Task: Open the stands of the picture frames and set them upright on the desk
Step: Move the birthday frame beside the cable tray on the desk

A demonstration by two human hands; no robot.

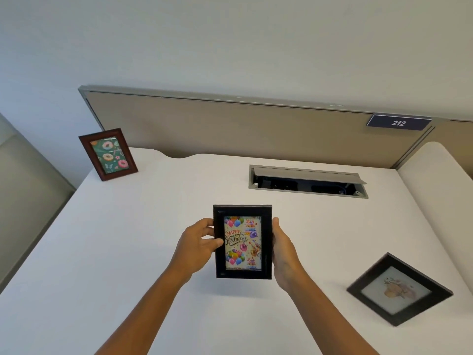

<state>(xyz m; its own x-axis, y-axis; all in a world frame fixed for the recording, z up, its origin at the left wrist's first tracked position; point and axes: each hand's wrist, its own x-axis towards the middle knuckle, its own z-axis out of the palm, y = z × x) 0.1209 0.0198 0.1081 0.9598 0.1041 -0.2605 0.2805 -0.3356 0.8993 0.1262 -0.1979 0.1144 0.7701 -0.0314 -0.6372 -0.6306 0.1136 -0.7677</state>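
A black frame with a "Happy Birthday" picture (242,242) is held upright, facing me, above the middle of the white desk (128,239). My left hand (197,245) grips its left edge, thumb on the front. My right hand (282,252) grips its right edge. Its stand is hidden behind it. A brown frame with a doughnut picture (108,154) stands upright at the desk's far left corner. A second black frame with a pale floral picture (399,289) lies flat, face up, at the right.
An open cable tray with a grey lid (307,181) is set into the desk behind the held frame. A beige partition (230,126) with a "212" label (398,123) runs along the back edge. A white surface (435,180) adjoins at the right.
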